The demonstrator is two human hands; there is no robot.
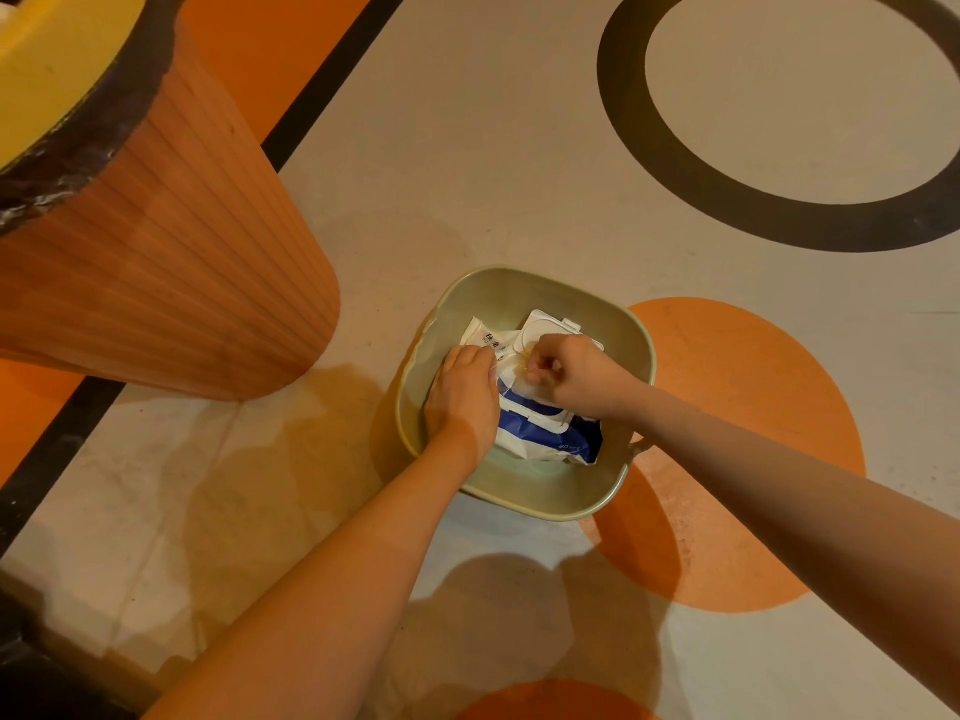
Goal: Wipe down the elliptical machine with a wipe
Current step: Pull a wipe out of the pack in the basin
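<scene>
The floor (pixel 467 148) fills most of the view, pale grey with a black ring, orange discs and a black stripe edging an orange field at the left. At the upper left stands a tall ribbed orange bin (pixel 171 262), lined with a dark bag folded over its rim and yellow inside. Right of the bin's base, a pale green tub (pixel 524 498) sits on the floor, partly over one orange disc. Both bare forearms reach down into it from the bottom of the frame. Inside the tub lie two packs of wet wipes: a blue and white wipe pack (pixel 550 439) with a white flip lid lies nearer the person, and a white wipe pack (pixel 540 330) with its own lid lies behind it, against the far wall. The left hand (pixel 462 392) rests on the packs with its fingers curled down, pressing them in place. The right hand (pixel 576 374) is bunched into a pinch, thumb and fingertips closed on a thin wipe (pixel 511 374) at the pack's opening between the two hands.
</scene>
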